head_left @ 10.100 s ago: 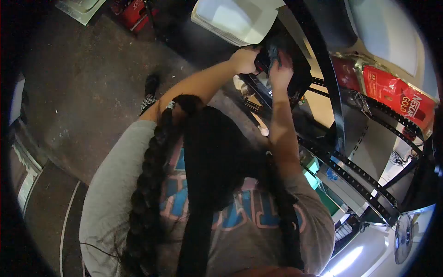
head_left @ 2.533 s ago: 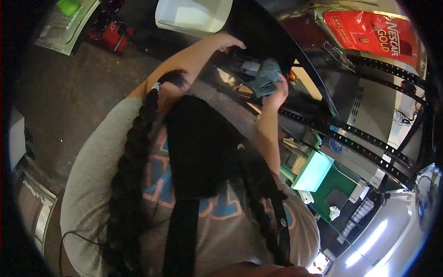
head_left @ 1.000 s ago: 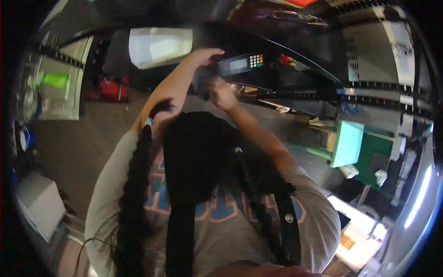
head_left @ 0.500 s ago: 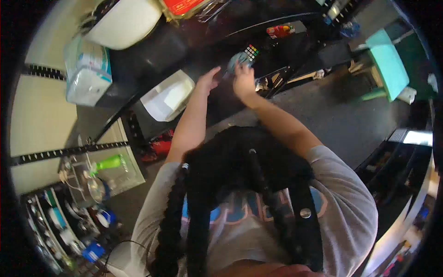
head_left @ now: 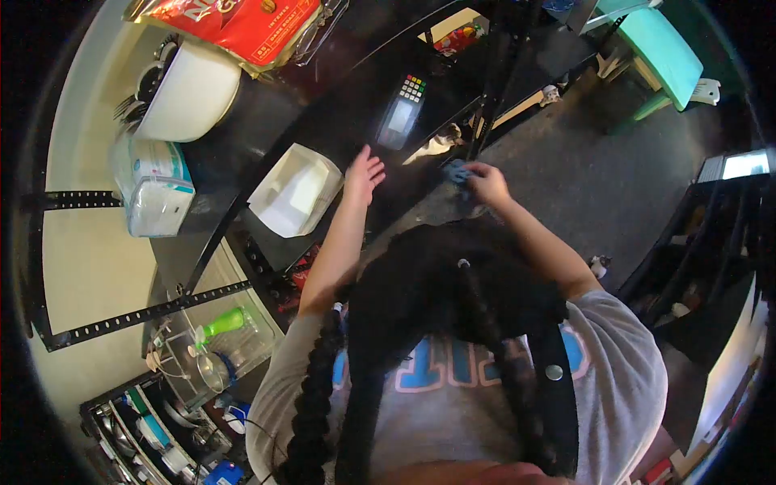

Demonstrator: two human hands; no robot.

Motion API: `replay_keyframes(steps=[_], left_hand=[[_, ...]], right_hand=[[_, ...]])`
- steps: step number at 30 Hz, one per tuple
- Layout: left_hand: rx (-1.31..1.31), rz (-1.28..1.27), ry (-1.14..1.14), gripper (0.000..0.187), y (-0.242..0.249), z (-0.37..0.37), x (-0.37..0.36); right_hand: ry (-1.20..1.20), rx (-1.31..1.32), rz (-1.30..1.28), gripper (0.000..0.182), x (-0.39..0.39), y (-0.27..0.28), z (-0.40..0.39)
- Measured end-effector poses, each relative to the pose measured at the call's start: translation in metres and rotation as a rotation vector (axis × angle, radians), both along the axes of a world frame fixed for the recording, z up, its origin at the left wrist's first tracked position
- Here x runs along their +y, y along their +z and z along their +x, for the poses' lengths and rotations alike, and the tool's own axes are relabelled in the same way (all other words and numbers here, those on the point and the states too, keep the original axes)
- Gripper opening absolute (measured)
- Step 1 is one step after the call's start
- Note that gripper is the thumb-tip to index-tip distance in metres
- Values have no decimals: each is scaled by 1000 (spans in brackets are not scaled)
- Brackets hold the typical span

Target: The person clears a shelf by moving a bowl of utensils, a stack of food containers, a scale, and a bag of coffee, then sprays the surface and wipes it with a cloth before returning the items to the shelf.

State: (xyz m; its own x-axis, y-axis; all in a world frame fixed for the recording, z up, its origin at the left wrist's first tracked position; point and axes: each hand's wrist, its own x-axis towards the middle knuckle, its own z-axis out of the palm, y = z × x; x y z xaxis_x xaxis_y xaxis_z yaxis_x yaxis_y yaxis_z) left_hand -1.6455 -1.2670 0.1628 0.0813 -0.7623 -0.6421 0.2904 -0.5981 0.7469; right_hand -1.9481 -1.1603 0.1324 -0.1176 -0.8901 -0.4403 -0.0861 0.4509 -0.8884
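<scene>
My right hand (head_left: 487, 185) is closed on a bluish-grey cloth (head_left: 457, 173), which hangs just past the front edge of the black shelf (head_left: 339, 105). Over that shelf, my left hand (head_left: 365, 175) holds nothing, its fingers apart. Just beyond the left fingertips lies a dark card terminal (head_left: 398, 117) with a lit screen and coloured keys. To the left of this hand is a white open tray (head_left: 267, 204), apart from it.
A white tub (head_left: 190, 89) with utensils and a red coffee bag (head_left: 250, 28) stand at upper left, above a plastic-wrapped pack (head_left: 160, 190). Cats are below: one (head_left: 443, 142) by the shelf edge, another (head_left: 600, 265) on the floor. A turquoise table (head_left: 663, 52) stands at upper right.
My right hand has drawn the cloth off the card terminal, toward me and to the right. The terminal now shows whole. My left hand's fingers have spread, and the view has shifted.
</scene>
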Motion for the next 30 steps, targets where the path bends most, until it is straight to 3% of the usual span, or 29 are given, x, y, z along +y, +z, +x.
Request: replay_keyframes(steps=[1,4,5,6,8,12,14,16,18,19,20,22,26,28,30], left_hand=[[-44,-54,-185,62,6,4,18],[-155,-68,-683,62,18,20,60],[-191,-72,-883,63,37,23,75],[-222,-76,-1091,65,58,22,89],[-115,-314,-1294,66,81,17,104],[-152,-197,-1237,64,81,27,107],[96,-79,-1068,74,67,46,91],[177,-169,-936,73,50,52,80],[10,-328,-700,67,82,28,77],[-161,-303,-703,63,120,7,78],[-161,-311,-661,63,129,-10,79],[-6,-337,-347,57,136,-34,82],[140,-562,-122,58,135,-30,83],[8,-448,-112,52,117,0,91],[-78,-490,-1,45,134,28,118]], right_hand=[[-61,100,-54,32,4,-28,-23],[-380,-256,95,31,29,10,-62],[-522,-654,107,32,35,3,-78],[-640,-750,161,32,33,19,-80],[-796,-725,249,31,24,-1,-88],[-724,-679,335,32,-13,-3,-77],[-434,-804,245,32,-34,4,-63],[-206,-777,188,36,-54,23,-45],[-73,-753,179,45,-76,65,-22],[-38,-742,183,45,-82,88,-11],[130,-795,75,43,-88,111,1],[361,-841,-11,42,-96,143,28],[729,-556,-219,33,-98,186,72],[919,-40,-444,31,-100,198,82],[982,-64,-561,32,-102,164,94]])
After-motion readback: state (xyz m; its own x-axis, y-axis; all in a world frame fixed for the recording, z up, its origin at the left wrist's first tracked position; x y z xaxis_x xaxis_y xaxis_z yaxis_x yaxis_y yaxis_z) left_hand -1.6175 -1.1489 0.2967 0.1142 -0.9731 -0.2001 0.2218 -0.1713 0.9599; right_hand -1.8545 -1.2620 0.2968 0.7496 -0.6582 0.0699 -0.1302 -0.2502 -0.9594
